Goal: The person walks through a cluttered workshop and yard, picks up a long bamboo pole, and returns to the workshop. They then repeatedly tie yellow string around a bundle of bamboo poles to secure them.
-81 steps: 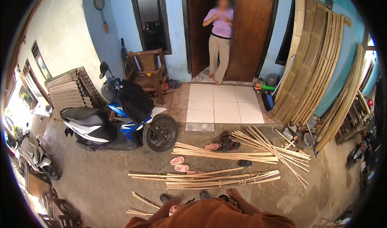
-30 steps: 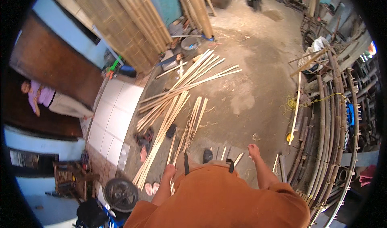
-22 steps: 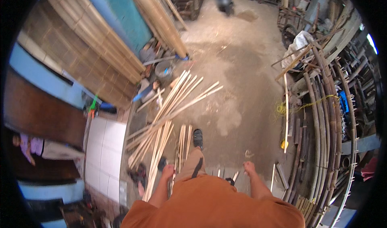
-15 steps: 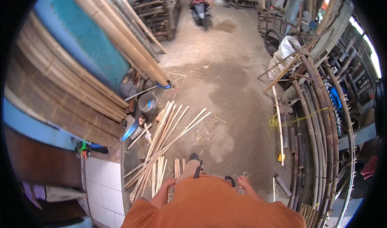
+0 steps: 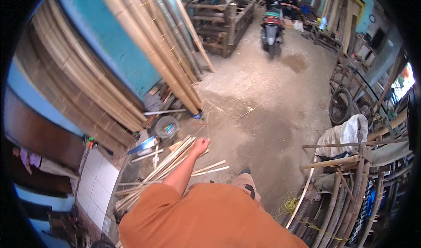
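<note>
My left hand (image 5: pixel 201 147) reaches forward over the floor with its fingers curled closed. What is in them, if anything, is hidden. Below it and to its left lies a loose pile of pale split bamboo strips (image 5: pixel 171 158), partly covered by my forearm and orange sleeve. I cannot tell whether the hand touches the strips. My right hand is out of sight. One shoe (image 5: pixel 245 171) shows on the floor ahead of my body.
A bucket (image 5: pixel 167 128) and a saw (image 5: pixel 143 145) lie left, near leaning bamboo poles (image 5: pixel 153 46). Ahead stands a motorcycle (image 5: pixel 272 31). Along the right are a white sack (image 5: pixel 344 136), a wheel (image 5: pixel 340 106), stacked poles (image 5: pixel 337 204) and tangled yellow string (image 5: pixel 287 204).
My left hand has moved forward and up over the strips. My right hand has left the view. The view has tilted up and turned, showing more of the area ahead.
</note>
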`<action>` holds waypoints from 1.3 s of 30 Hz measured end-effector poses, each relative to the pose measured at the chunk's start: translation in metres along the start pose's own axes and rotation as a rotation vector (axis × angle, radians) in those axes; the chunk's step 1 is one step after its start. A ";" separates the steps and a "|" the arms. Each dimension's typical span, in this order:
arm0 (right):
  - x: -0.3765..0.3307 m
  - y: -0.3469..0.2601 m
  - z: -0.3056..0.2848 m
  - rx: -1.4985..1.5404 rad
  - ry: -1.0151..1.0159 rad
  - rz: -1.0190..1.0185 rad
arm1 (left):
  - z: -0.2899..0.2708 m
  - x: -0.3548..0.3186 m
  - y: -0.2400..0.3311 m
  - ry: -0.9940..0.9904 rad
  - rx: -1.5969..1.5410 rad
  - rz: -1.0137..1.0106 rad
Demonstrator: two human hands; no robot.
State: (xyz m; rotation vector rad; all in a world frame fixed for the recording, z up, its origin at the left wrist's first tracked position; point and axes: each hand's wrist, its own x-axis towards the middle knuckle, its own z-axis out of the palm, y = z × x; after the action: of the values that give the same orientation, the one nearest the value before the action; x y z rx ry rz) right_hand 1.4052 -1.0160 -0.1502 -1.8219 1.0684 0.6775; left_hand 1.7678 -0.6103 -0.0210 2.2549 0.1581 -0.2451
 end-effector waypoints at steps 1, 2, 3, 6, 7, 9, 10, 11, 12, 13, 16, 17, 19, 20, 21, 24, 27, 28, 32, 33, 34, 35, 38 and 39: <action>0.036 -0.017 -0.035 -0.026 0.036 -0.006 | 0.024 -0.002 0.018 -0.092 -0.029 -0.037; 0.073 -0.054 -0.076 -0.064 0.065 -0.044 | 0.049 -0.012 0.008 -0.191 -0.253 -0.091; 0.112 -0.081 -0.117 -0.033 0.130 -0.067 | 0.067 -0.008 0.040 -0.498 -0.093 -0.150; 0.182 -0.208 -0.231 0.211 0.179 -0.239 | 0.113 -0.019 0.109 -0.667 -0.007 -0.261; 0.181 -0.270 -0.267 0.293 0.168 -0.289 | 0.132 -0.005 0.120 -0.560 -0.074 -0.313; 0.214 -0.338 -0.343 0.337 0.254 -0.344 | 0.163 0.072 0.172 -0.598 -0.045 -0.289; 0.234 -0.364 -0.373 0.313 0.269 -0.381 | 0.177 0.097 0.186 -0.617 -0.031 -0.304; 0.256 -0.391 -0.401 0.291 0.283 -0.418 | 0.191 0.124 0.201 -0.636 0.003 -0.320; 0.283 -0.414 -0.426 0.280 0.307 -0.455 | 0.204 0.162 0.215 -0.659 0.045 -0.322; 0.308 -0.434 -0.446 0.301 0.327 -0.436 | 0.218 0.199 0.230 -0.684 0.090 -0.324; 0.395 -0.446 -0.494 0.225 0.393 -0.334 | 0.274 0.297 0.285 -0.687 0.240 -0.201; 0.428 -0.425 -0.509 0.120 0.388 -0.242 | 0.299 0.325 0.300 -0.705 0.198 -0.151; 0.470 -0.426 -0.539 0.131 0.335 -0.088 | 0.330 0.396 0.332 -0.898 0.141 -0.115; 0.481 -0.438 -0.542 0.247 0.295 -0.027 | 0.357 0.447 0.356 -0.855 0.277 -0.024; 0.482 -0.443 -0.537 0.363 0.229 0.050 | 0.373 0.488 0.364 -0.814 0.425 0.041; 0.500 -0.465 -0.545 0.371 0.108 0.149 | 0.391 0.592 0.501 -0.779 0.534 0.177; 0.558 -0.464 -0.559 0.242 0.087 -0.215 | 0.436 0.703 0.610 -0.676 0.165 0.051; 0.581 -0.472 -0.566 0.204 0.104 -0.437 | 0.453 0.741 0.633 -0.681 0.006 -0.023; 0.713 -0.592 -0.644 0.112 -0.088 0.007 | 0.514 0.895 0.674 -0.696 0.064 -0.092; 0.752 -0.627 -0.669 0.102 -0.094 0.044 | 0.528 0.913 0.697 -0.727 0.096 -0.166; 0.785 -0.659 -0.694 0.094 -0.100 0.076 | 0.540 0.929 0.718 -0.753 0.126 -0.240; 0.822 -0.696 -0.723 0.093 -0.102 0.098 | 0.542 0.955 0.749 -0.772 0.171 -0.301; 0.939 -0.841 -0.841 0.073 -0.013 0.067 | 0.559 1.000 0.819 -0.905 0.041 -0.178; 0.980 -0.887 -0.886 0.005 0.172 0.011 | 0.566 1.029 0.844 -0.881 0.096 -0.077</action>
State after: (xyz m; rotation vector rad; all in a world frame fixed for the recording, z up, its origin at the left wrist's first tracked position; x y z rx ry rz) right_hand 2.6688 -1.9832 -0.1470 -1.8982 1.1912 0.5312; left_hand 2.8647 -1.5526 0.0161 2.0298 -0.2405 -1.2626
